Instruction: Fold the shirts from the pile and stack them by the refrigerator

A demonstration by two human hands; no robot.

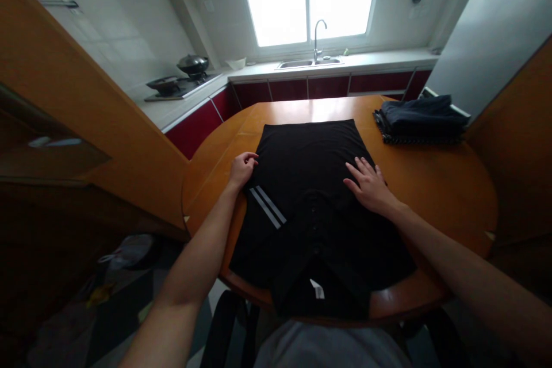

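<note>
A black polo shirt (310,155) lies spread on the wooden table, its hem toward the window and its collar at the near edge. Two grey stripes cross the sleeve on the left, and a white label (317,288) shows inside the collar. At the shirt's left side edge, my left hand (244,170) has its fingers curled in a pinch on the fabric. My right hand (370,187) rests flat on the right part of the shirt, fingers spread. A button placket runs down the middle.
A stack of folded dark clothes (420,119) sits at the table's far right. Beyond the round-ended wooden table (448,195) are a counter with a sink (297,63) and a stove with pans (192,64). A chair armrest (222,328) stands close below the table edge.
</note>
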